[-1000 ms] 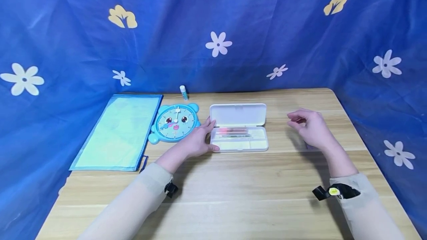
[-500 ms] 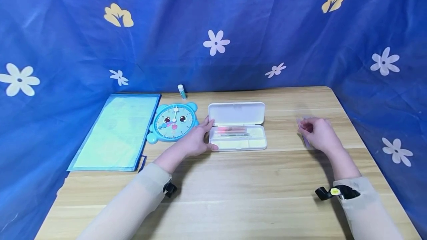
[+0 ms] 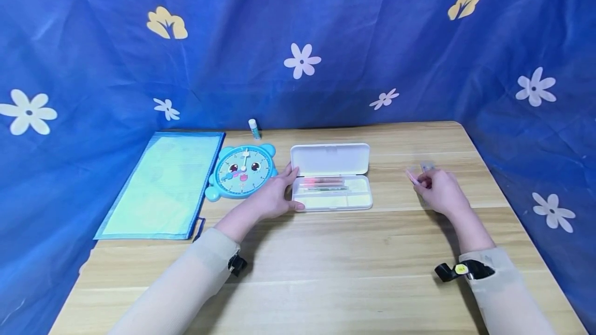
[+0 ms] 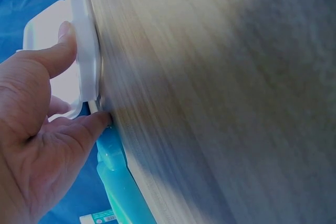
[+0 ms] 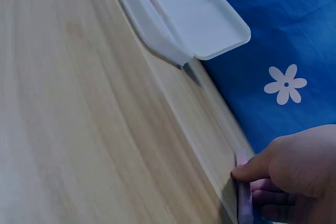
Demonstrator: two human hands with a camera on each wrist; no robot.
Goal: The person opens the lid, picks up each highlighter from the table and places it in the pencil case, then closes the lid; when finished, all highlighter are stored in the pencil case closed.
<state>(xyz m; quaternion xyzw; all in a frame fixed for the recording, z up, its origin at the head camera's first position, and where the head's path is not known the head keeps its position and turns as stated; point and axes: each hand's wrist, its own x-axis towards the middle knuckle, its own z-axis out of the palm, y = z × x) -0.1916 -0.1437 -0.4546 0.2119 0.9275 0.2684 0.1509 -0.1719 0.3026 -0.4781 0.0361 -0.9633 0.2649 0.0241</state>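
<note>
A white pencil case (image 3: pixel 359 200) lies with its lid raised in the middle of the table. My left hand (image 3: pixel 274 195) holds its left end, thumb at the front edge and fingers round the back corner. In the left wrist view the thumb presses the case's side wall. Inside the case lie several slim pens (image 3: pixel 326 182), pinkish and green. To the right, my right hand (image 3: pixel 441 188) pinches a slim pinkish-purple stick-like thing (image 5: pixel 244 200) between thumb and fingers, close over the table; its kind cannot be told. A small translucent thing (image 3: pixel 427 166) shows just behind that hand.
Left of the case is a blue toy clock (image 3: pixel 244 169) with a cartoon face. A blue-edged mesh folder (image 3: pixel 160 185) lies farther left. A glue stick (image 3: pixel 254 128) stands near the back edge. Blue flowered cloth (image 3: pixel 344 66) hangs behind the wooden table (image 3: pixel 354 273).
My right hand came down to the tabletop on the right and took hold of the pinkish-purple thing, its end now pointing left. The left hand and pencil case have stayed in place.
</note>
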